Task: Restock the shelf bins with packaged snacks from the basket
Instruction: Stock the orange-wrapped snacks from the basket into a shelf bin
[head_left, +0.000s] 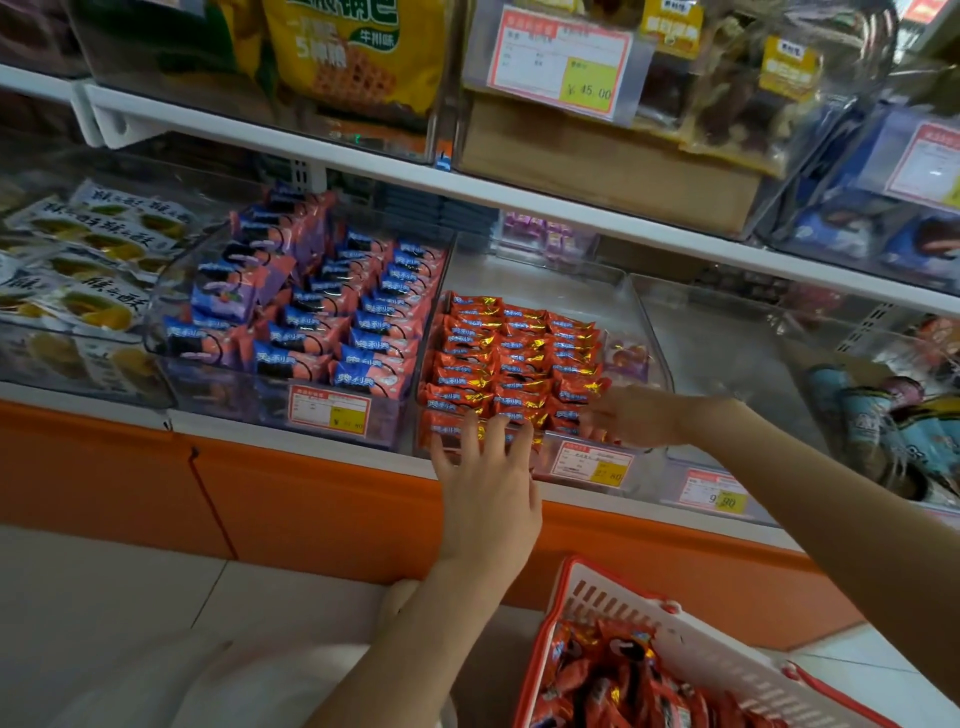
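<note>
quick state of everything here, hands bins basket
left hand, open, fingers spread on the front orange packets
right hand, open, at the packets' right edge
middle bin, front filled, back bare
blue-packet bin, nearly full
right bin, looks empty
basket, holds red packets

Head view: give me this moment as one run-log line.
left hand: open, fingers on front orange packs | right hand: open, at packs' right side | clear bin: partly filled | basket: more packs inside
</note>
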